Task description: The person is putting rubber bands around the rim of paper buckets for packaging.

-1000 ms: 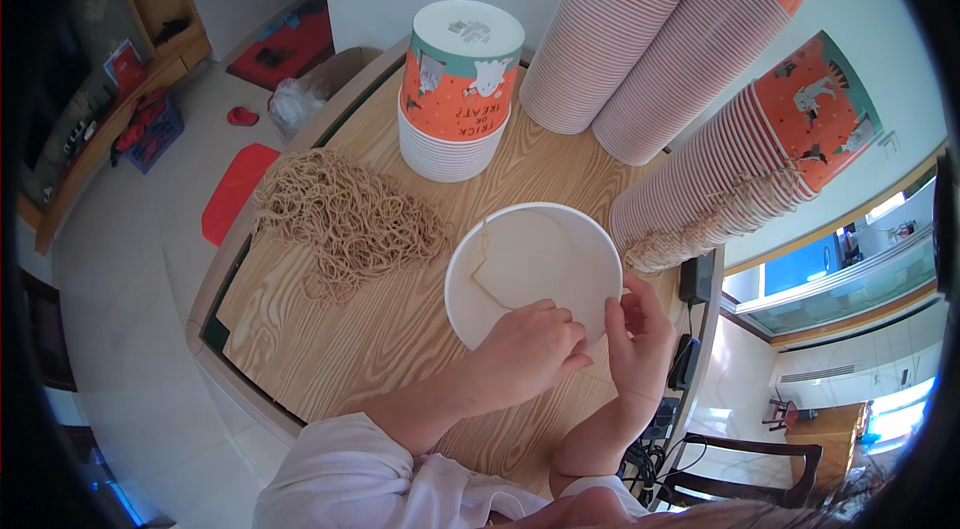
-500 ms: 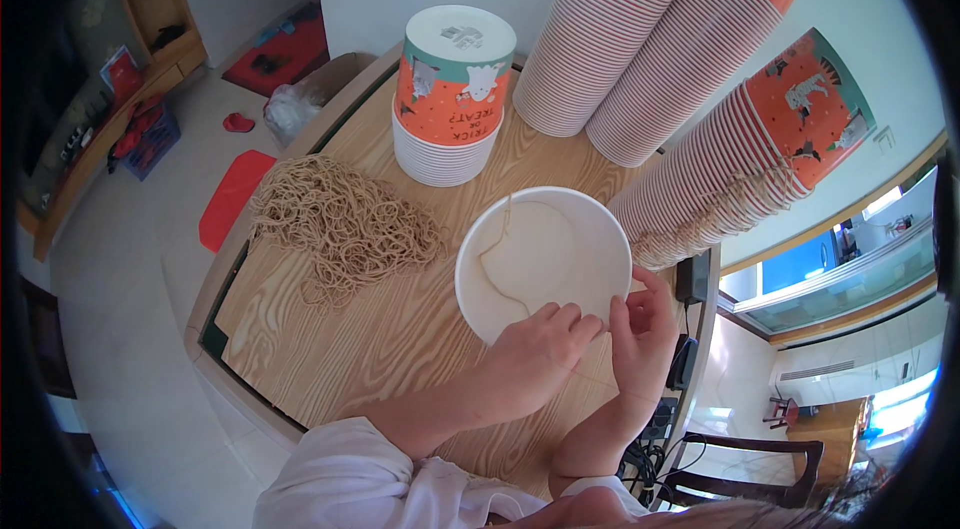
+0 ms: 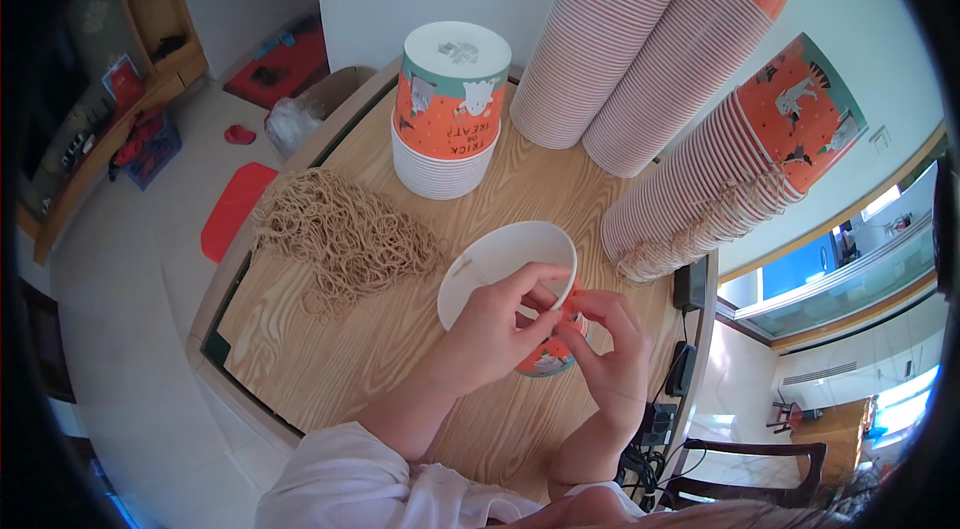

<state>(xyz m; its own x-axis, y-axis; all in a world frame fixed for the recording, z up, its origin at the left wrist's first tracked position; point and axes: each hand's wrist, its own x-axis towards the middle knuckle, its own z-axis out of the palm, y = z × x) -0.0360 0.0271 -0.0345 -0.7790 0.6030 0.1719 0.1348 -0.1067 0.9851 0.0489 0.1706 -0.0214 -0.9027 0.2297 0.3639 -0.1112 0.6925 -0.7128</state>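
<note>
– Tilted since the earlier frame: one paper bucket (image 3: 490, 259), its mouth turned leftward. How is it held?

– Its right-hand rim is gripped by the left hand (image 3: 492, 331) and met from outside by the right hand (image 3: 615, 354); whether cord is pinched there cannot be told.

– And its axis?

– Slanted above the table (image 3: 350, 359), mouth upper left, base lower right; the mouth is nearer the left hand, the outer wall nearer the right.

– Counts?

– One cord strand (image 3: 462, 269) inside, one cord heap (image 3: 345, 234), four bucket stacks: short stack (image 3: 450, 114), rear tall stack (image 3: 605, 39), front tall stack (image 3: 688, 59), cord-draped stack (image 3: 700, 154).

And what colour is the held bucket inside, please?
The bucket is white inside, best in head view.
</note>
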